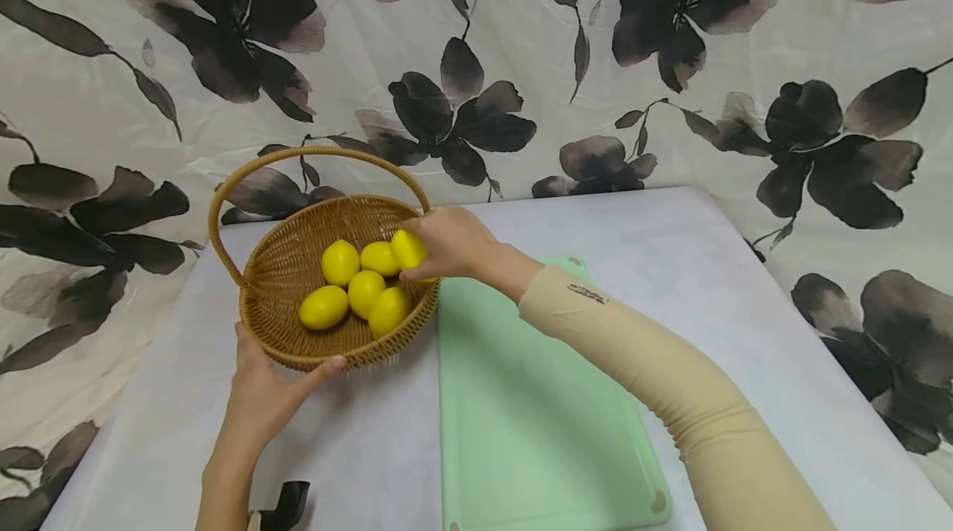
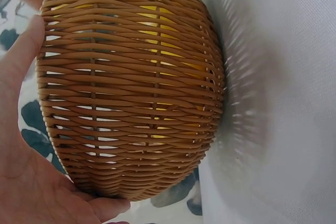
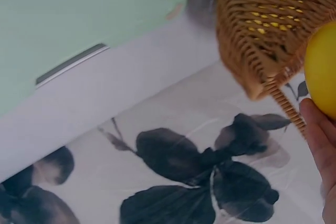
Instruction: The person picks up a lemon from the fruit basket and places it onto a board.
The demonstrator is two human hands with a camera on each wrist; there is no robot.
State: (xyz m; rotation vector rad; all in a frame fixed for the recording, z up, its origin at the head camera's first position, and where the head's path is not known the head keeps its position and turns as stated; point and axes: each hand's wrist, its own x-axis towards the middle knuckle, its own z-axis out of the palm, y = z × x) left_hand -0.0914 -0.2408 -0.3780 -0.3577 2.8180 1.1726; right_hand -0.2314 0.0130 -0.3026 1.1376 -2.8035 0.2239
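In the frame's left half, your left hand [image 1: 260, 394] grips the basket [image 1: 274, 270] by its side; tilting it further could roll the loose lemons [image 1: 367, 294]. Left of centre, your right hand [image 1: 463, 243] pinches one lemon [image 1: 409, 250] near the basket's right edge; a slack hold might drop it.

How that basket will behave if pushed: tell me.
The basket will probably rock or tip fairly easily, since its sides curve inward toward the bottom. Its open weave, with gaps showing through, suggests a light body that may flex slightly. The lemons inside look smooth and rounded, so they would likely roll.
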